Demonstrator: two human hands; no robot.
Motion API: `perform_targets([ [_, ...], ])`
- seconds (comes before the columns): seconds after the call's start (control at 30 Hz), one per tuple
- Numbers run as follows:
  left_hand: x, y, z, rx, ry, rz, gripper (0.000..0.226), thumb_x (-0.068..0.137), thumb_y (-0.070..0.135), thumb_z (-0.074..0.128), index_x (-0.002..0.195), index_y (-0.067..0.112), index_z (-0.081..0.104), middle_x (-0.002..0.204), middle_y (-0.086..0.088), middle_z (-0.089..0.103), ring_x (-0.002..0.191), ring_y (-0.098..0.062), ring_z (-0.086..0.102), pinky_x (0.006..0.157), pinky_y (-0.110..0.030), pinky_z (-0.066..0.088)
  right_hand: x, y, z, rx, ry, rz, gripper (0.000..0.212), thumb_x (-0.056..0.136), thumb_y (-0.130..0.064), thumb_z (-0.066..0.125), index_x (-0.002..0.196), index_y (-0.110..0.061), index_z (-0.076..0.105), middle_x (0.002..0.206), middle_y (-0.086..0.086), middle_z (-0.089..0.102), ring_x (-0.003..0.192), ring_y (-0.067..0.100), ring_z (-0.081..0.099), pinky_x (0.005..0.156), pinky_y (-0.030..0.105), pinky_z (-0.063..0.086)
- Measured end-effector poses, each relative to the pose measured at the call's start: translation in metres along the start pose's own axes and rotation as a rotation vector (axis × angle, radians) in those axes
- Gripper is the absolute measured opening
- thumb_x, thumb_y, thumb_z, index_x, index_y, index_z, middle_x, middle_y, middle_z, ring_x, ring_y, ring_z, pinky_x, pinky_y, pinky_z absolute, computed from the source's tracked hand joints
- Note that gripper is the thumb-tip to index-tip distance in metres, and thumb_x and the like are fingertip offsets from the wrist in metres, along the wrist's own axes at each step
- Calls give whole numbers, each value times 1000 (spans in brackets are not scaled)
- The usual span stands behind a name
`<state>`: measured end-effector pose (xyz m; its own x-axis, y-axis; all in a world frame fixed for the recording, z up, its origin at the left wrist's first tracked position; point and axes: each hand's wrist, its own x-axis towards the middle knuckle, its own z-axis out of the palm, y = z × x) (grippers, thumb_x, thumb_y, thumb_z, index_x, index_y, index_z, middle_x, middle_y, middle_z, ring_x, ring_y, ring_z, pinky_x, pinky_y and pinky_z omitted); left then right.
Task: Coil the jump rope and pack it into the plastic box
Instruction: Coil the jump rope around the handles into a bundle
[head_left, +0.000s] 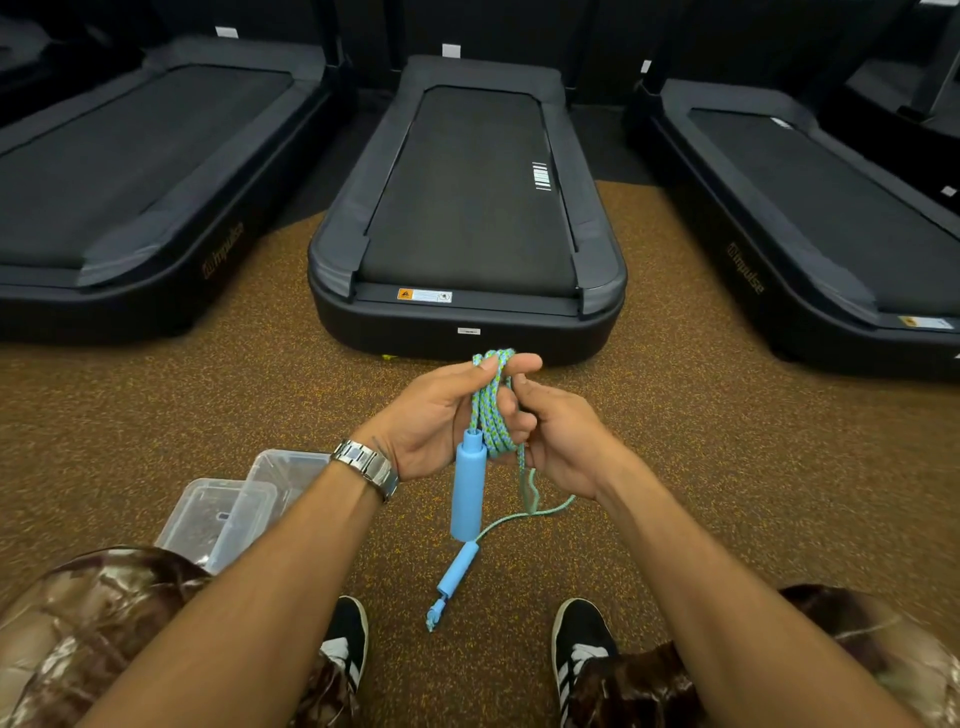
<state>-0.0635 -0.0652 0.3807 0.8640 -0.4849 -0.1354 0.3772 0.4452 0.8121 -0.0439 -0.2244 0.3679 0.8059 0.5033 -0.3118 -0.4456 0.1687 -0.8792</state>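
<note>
Box: the plastic box (291, 475) lies open on the floor at my eight o'clock, its lid (208, 517) overlapping it, nothing inside yet.
Left hand: my left hand (436, 415) pinches the coiled jump rope (491, 410) at its top, thumb over the loops; one blue handle (468, 486) hangs below.
Right hand: my right hand (558, 439) curls around the loose strand at one o'clock of that handle.
Remaining: the second handle (457, 571) dangles at six o'clock, so I judge the coiling mostly done, packing still ahead.
</note>
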Motion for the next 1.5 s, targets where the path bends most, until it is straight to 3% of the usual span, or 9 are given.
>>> perform_targets([
  [0.1,0,1,1,-6,-15,34,44,100,22,43,140,4,50,82,-9,64,84,-27,70,88,-41,55,3,0,2,-10,68,-20,40,105,-36,45,75,-24,69,56,-7,41,51,7,38,62,32,43],
  [0.23,3,2,2,37,-3,61,42,101,24,44,139,10,52,79,-4,59,78,-23,67,86,-41,52,4,-2,7,-24,93,-38,49,106,-36,44,65,-23,68,51,-7,40,49,9,39,52,26,41],
  [0.4,8,2,-2,46,82,100,35,101,22,46,129,7,60,79,-4,56,77,-26,62,81,-42,53,5,1,4,-141,73,-3,22,103,-20,47,99,-23,68,62,-8,42,62,6,50,57,27,55],
  [0.6,5,3,1,19,71,87,33,100,21,44,122,3,59,73,-5,57,74,-24,64,78,-38,51,3,3,5,-132,79,11,30,106,-22,44,89,-23,69,78,4,49,64,7,53,49,23,54],
  [0.7,4,4,1,58,51,60,38,100,24,45,128,1,57,69,-2,51,73,-22,64,82,-43,46,0,1,5,-107,87,-2,33,106,-25,44,86,-20,70,62,-5,50,60,7,49,46,22,49],
  [0.83,4,3,2,68,58,57,39,101,21,44,133,1,55,68,-1,46,70,-19,61,85,-40,46,-1,0,3,-115,71,17,30,106,-24,44,90,-19,70,54,-13,49,59,7,46,46,21,48],
  [0.97,8,6,0,29,128,57,30,101,19,46,120,4,61,65,0,45,63,-19,59,73,-41,50,0,4,-1,-122,48,60,26,103,-34,49,111,-16,66,66,-5,54,55,13,59,47,23,50],
  [1.23,12,16,-4,-78,279,151,22,102,19,45,110,7,63,67,-2,53,66,-22,65,72,-40,58,2,14,-15,-241,94,40,26,104,-39,45,99,-18,60,68,0,56,60,14,54,62,25,46],
  [1.5,12,20,-18,-96,366,179,22,106,27,33,99,18,52,107,-22,73,97,-35,72,85,-41,56,0,20,-28,-466,99,52,25,105,-36,46,95,-22,64,68,-5,54,58,9,51,58,24,40],
])
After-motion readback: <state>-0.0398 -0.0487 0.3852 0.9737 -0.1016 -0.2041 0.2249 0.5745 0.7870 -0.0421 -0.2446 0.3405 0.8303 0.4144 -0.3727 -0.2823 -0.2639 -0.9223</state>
